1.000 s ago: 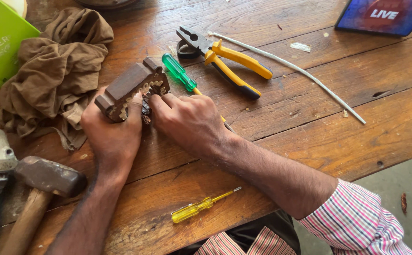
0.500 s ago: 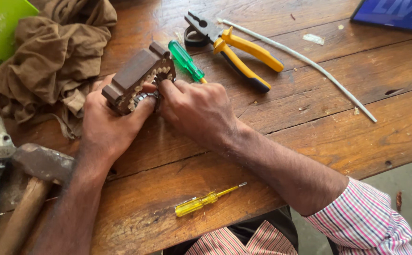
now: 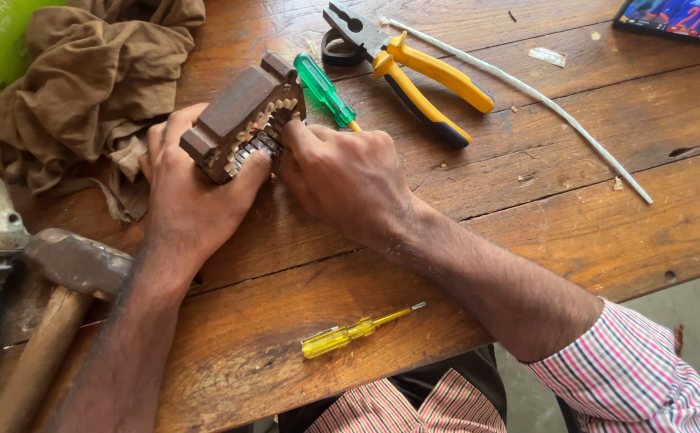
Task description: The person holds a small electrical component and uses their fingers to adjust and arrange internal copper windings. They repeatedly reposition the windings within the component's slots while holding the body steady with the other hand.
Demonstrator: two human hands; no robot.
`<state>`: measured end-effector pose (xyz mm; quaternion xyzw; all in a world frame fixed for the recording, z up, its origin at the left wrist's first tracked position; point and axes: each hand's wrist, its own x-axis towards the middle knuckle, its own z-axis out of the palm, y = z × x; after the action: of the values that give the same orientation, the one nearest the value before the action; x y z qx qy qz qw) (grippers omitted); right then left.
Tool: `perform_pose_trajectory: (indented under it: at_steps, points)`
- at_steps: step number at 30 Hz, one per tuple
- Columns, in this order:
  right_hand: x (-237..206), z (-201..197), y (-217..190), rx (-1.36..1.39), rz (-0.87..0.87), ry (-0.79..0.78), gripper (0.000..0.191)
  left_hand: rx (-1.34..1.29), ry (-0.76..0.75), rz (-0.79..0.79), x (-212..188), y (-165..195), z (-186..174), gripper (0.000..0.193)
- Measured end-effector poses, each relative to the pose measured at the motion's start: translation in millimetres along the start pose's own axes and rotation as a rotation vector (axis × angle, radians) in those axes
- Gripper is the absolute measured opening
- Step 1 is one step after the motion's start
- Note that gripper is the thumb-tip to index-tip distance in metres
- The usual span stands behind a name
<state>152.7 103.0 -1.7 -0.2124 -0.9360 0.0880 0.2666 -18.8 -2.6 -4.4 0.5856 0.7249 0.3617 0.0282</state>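
I hold a brown block-shaped part with a toothed metal underside (image 3: 242,116) tilted up off the wooden desk (image 3: 526,208), near its far-left area. My left hand (image 3: 185,192) cups it from below and behind, thumb pressed along its lower edge, fingers wrapped around the back. My right hand (image 3: 346,172) comes in from the right, its fingertips pinching at the metal teeth on the part's underside. A green-handled screwdriver (image 3: 324,91) lies just behind my right hand, yellow-handled pliers (image 3: 414,72) beyond it. A brown rag (image 3: 77,88) sits left of the part, a hammer (image 3: 53,297) by my left forearm, and a small yellow screwdriver (image 3: 350,331) near the desk's front edge.
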Motion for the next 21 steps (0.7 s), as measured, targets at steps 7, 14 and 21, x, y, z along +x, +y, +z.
perform_pose_trajectory:
  at_steps: [7,14,21]
  points:
    - [2,-1,1,0.003,0.016,-0.015,0.02,0.012,0.034,-0.04,1,-2,4,0.057]
    - [-3,-3,0,-0.018,-0.098,0.095,0.013,-0.252,0.046,-0.02,2,3,4,0.051]
    - [-2,10,0,-0.056,-0.067,0.074,0.014,-0.18,0.016,0.004,1,1,4,0.038]
